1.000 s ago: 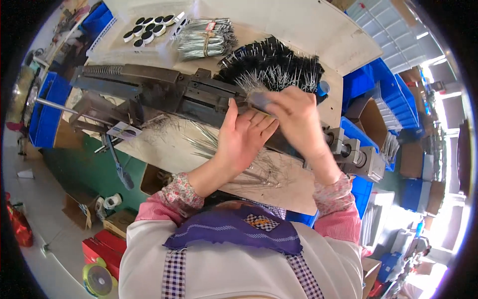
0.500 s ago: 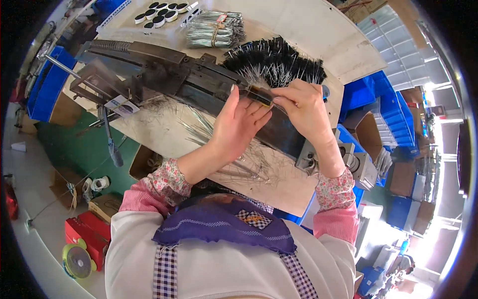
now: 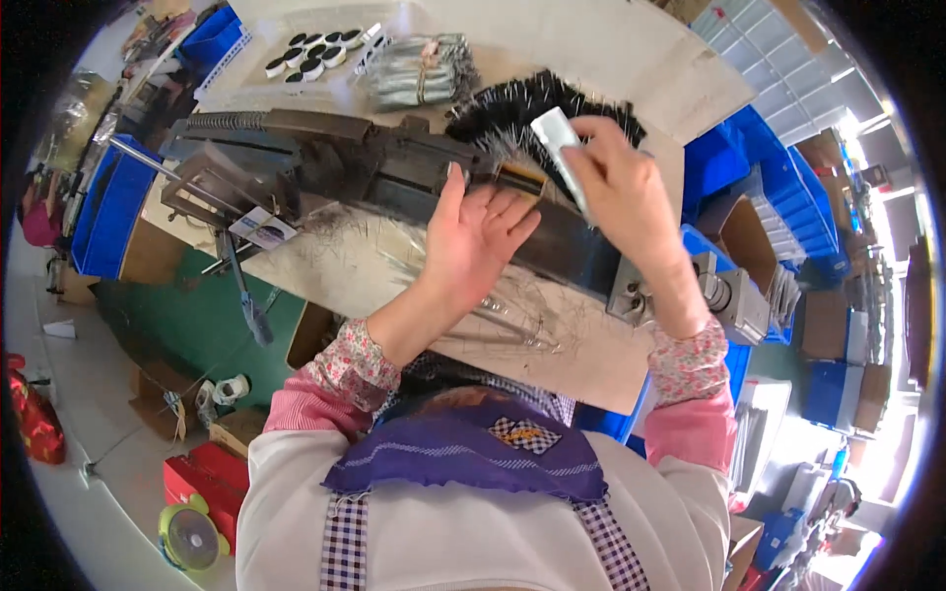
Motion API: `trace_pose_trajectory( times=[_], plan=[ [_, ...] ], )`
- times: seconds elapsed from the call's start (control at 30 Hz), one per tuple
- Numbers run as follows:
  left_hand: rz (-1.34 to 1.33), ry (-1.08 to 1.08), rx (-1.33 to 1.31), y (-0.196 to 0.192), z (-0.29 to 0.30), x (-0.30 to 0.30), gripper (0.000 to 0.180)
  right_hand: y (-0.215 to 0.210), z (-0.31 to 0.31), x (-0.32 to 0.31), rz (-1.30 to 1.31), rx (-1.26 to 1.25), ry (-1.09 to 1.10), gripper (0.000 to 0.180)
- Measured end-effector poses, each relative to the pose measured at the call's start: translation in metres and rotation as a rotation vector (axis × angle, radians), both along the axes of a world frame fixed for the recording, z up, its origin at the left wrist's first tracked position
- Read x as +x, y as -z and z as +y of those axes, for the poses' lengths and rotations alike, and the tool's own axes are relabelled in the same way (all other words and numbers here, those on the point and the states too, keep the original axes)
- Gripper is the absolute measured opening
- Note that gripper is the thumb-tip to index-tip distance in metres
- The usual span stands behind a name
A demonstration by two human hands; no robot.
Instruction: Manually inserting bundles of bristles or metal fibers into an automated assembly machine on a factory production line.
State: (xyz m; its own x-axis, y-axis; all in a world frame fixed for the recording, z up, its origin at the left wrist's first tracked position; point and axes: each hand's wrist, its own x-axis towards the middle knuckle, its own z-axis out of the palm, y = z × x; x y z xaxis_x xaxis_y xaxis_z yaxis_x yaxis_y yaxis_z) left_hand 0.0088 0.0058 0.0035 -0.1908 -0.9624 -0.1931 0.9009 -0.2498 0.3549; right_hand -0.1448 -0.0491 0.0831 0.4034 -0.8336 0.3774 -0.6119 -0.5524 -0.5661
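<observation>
My left hand (image 3: 473, 236) lies palm up with its fingers spread, holding nothing, beside a small yellow-edged block (image 3: 520, 179) on a long dark metal machine (image 3: 404, 163). Raised to the right of that block, my right hand (image 3: 621, 187) grips a flat white strip (image 3: 554, 130) between thumb and fingers. The strip stands tilted, its upper end free, its lower part partly behind the hand. Behind it spreads a heap of black bristle brushes (image 3: 512, 103) with thin wire stems. Loose thin wires (image 3: 512, 315) lie on the table (image 3: 601, 360) near my left wrist.
Left of the brushes is a bundle of silvery wires (image 3: 422, 74). A clear tray (image 3: 236, 84) holds several black-and-white rolls (image 3: 313, 69). At the machine's right end sits a grey metal unit (image 3: 734, 310). Blue bins (image 3: 759, 148) stand at the right, a lever (image 3: 251, 315) at the left.
My right hand has risen away from the yellow-edged block, and the white strip now shows in it. My left hand stays by the block, its fingers a little more spread. The whole view has shifted slightly.
</observation>
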Motion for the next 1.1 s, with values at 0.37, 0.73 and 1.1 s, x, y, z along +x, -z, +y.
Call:
trace_pose_trajectory(
  times=[0.37,0.73,1.1],
  plan=[
    [0.069,0.075,-0.074,0.003,-0.009,0.009,0.067,0.018,0.010,0.022,0.560,-0.272,-0.093,0.011],
    [-0.168,0.061,-0.024,0.008,-0.009,0.001,0.034,0.058,0.066,-0.032,0.263,-0.092,-0.083,0.026],
    [-0.109,0.253,-0.111,0.012,0.057,-0.010,0.045,0.156,0.143,-0.091,0.175,0.368,-0.231,0.016]
  ],
)
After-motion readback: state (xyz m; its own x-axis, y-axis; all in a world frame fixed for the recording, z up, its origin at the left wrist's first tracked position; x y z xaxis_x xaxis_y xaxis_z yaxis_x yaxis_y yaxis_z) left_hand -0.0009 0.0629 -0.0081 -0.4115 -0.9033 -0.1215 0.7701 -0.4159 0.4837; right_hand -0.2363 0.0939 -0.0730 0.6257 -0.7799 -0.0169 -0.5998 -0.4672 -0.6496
